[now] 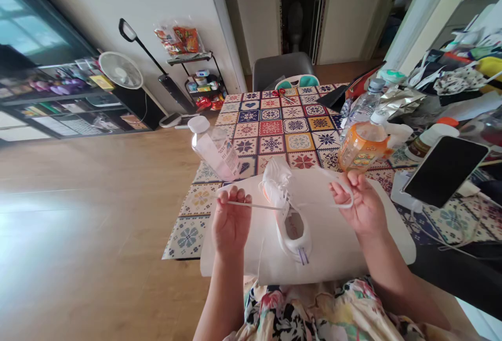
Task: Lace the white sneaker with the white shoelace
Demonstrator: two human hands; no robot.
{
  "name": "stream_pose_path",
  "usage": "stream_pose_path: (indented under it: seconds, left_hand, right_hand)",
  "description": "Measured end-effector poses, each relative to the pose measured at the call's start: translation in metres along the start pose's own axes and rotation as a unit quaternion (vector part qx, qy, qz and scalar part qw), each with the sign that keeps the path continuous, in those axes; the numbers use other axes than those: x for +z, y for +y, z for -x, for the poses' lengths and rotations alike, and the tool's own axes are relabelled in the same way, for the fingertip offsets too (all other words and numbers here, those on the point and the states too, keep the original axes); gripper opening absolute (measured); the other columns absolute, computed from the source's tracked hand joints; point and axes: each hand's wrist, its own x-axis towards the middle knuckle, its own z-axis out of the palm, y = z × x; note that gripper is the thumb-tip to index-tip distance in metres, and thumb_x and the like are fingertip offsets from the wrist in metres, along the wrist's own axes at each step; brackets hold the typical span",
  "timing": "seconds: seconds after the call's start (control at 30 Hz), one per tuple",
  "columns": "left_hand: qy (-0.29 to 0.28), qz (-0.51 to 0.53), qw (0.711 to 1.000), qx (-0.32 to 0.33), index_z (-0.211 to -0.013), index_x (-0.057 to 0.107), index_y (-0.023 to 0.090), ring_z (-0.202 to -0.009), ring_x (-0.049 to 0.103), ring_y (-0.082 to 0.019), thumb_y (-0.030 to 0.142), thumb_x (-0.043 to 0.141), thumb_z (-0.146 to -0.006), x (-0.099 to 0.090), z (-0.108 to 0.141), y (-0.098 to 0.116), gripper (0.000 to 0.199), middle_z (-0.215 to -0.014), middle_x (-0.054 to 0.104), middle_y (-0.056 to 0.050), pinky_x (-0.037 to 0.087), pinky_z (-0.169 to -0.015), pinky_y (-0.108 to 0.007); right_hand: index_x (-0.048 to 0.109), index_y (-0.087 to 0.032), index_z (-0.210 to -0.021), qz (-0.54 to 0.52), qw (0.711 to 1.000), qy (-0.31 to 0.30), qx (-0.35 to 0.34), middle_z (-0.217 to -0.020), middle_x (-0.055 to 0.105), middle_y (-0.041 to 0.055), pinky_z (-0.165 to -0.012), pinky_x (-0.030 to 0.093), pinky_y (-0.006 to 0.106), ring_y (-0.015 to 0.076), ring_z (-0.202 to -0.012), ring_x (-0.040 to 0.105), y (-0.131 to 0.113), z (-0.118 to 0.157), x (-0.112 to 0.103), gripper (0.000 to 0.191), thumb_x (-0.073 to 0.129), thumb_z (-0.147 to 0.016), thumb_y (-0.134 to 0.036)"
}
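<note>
A white shoe (pixel 292 231) lies on a white mat (pixel 329 257), its toe pointing away from me and its opening toward me. To its left, my left hand (pixel 232 220) is closed on one end of the white shoelace (pixel 257 205), which runs taut to the shoe. My right hand (pixel 361 202), on the other side, has its fingers curled round the other lace end, which bends in a loop beside the fingertips. Both palms are turned up, and neither hand touches the shoe.
A clear bottle (pixel 215 150) stands at the mat's back left. Behind the right hand are an orange-labelled bottle (pixel 363 145) and a water bottle (pixel 364 103). A phone (pixel 446 171) leans at the right. Red scissors (pixel 283 93) lie at the table's far end.
</note>
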Motion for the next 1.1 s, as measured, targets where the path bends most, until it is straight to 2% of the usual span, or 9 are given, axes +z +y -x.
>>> stream_pose_path:
  seconds: [0.17, 0.33, 0.4, 0.5, 0.6, 0.7, 0.87, 1.0, 1.1]
  left_hand:
    - [-0.120, 0.053, 0.991, 0.015, -0.064, 0.055, 0.018, -0.052, 0.042, -0.006, 0.031, 0.084, -0.074, -0.002, 0.006, 0.010, 0.033, -0.062, 0.041, 0.006, 0.046, -0.056, -0.018]
    - [-0.261, -0.021, 0.965, 0.015, -0.078, 0.069, 0.022, -0.044, 0.030, -0.005, 0.032, 0.081, -0.076, -0.009, 0.010, 0.015, 0.016, -0.054, 0.039, 0.008, 0.038, -0.049, -0.017]
    - [-0.285, -0.037, 0.958, 0.013, -0.083, 0.071, 0.023, -0.043, 0.029, -0.005, 0.032, 0.080, -0.078, -0.010, 0.011, 0.017, 0.014, -0.054, 0.042, 0.007, 0.036, -0.047, -0.018]
    - [-0.311, -0.044, 0.949, 0.012, -0.080, 0.071, 0.023, -0.044, 0.029, -0.007, 0.036, 0.076, -0.081, -0.009, 0.011, 0.018, 0.014, -0.054, 0.045, 0.006, 0.033, -0.045, -0.019]
    - [-0.331, -0.046, 0.942, 0.015, -0.080, 0.071, 0.023, -0.045, 0.029, -0.008, 0.037, 0.073, -0.084, -0.006, 0.011, 0.018, 0.015, -0.053, 0.044, 0.005, 0.033, -0.045, -0.019]
    - [-0.331, -0.052, 0.942, 0.019, -0.079, 0.070, 0.023, -0.045, 0.030, -0.008, 0.036, 0.073, -0.084, -0.005, 0.011, 0.019, 0.014, -0.053, 0.043, 0.005, 0.033, -0.046, -0.020]
    - [-0.319, -0.060, 0.946, 0.026, -0.079, 0.069, 0.022, -0.046, 0.031, -0.008, 0.035, 0.074, -0.083, -0.008, 0.012, 0.019, 0.014, -0.054, 0.042, 0.005, 0.034, -0.047, -0.020]
    - [-0.313, -0.066, 0.947, 0.032, -0.077, 0.068, 0.022, -0.046, 0.030, -0.008, 0.035, 0.074, -0.083, -0.008, 0.011, 0.019, 0.015, -0.053, 0.039, 0.006, 0.033, -0.047, -0.020]
    - [-0.316, -0.066, 0.946, 0.038, -0.078, 0.069, 0.022, -0.047, 0.033, -0.008, 0.034, 0.074, -0.083, -0.006, 0.011, 0.020, 0.015, -0.055, 0.040, 0.005, 0.033, -0.046, -0.020]
  right_hand:
    - [0.053, -0.026, -0.087, -0.052, 0.997, 0.039, 0.042, -0.069, 0.053, -0.0024, -0.068, 0.048, 0.029, 0.0145, -0.066, 0.053, 0.000, 0.004, 0.006, 0.029, 0.063, -0.090, -0.053]
    - [0.050, -0.028, -0.102, 0.084, 0.987, -0.024, 0.139, -0.069, 0.058, -0.0043, -0.053, 0.036, 0.025, 0.0124, -0.053, 0.044, 0.008, 0.012, 0.002, 0.022, 0.062, -0.093, -0.044]
    - [0.053, -0.026, -0.102, 0.213, 0.971, -0.048, 0.100, -0.077, 0.061, -0.0010, -0.059, 0.040, 0.027, 0.0146, -0.062, 0.049, 0.006, 0.013, -0.001, 0.019, 0.058, -0.095, -0.043]
    - [0.061, -0.024, -0.101, 0.391, 0.913, -0.114, 0.009, -0.099, 0.064, 0.0061, -0.086, 0.043, 0.037, 0.0217, -0.094, 0.055, 0.003, 0.012, 0.002, 0.020, 0.054, -0.097, -0.042]
    - [0.062, -0.023, -0.097, 0.437, 0.881, -0.183, -0.005, -0.105, 0.063, 0.0074, -0.096, 0.039, 0.042, 0.0249, -0.104, 0.054, 0.005, 0.011, 0.011, 0.020, 0.053, -0.097, -0.042]
    - [0.057, -0.022, -0.084, 0.409, 0.890, -0.192, 0.054, -0.094, 0.060, 0.0045, -0.088, 0.042, 0.038, 0.0225, -0.094, 0.055, 0.010, 0.013, 0.017, 0.025, 0.054, -0.095, -0.044]
    - [0.059, -0.021, -0.077, 0.240, 0.942, -0.167, 0.165, -0.080, 0.056, 0.0005, -0.072, 0.042, 0.030, 0.0170, -0.077, 0.052, 0.007, 0.014, 0.007, 0.034, 0.059, -0.092, -0.051]
    - [0.060, -0.021, -0.064, 0.087, 0.980, -0.161, 0.080, -0.099, 0.062, 0.0051, -0.089, 0.044, 0.038, 0.0234, -0.099, 0.058, -0.003, 0.013, -0.006, 0.036, 0.073, -0.082, -0.049]
    - [0.065, -0.025, -0.064, -0.042, 0.988, -0.146, 0.009, -0.076, 0.059, 0.0027, -0.088, 0.047, 0.041, 0.0213, -0.083, 0.060, -0.009, 0.009, -0.009, 0.036, 0.067, -0.087, -0.052]
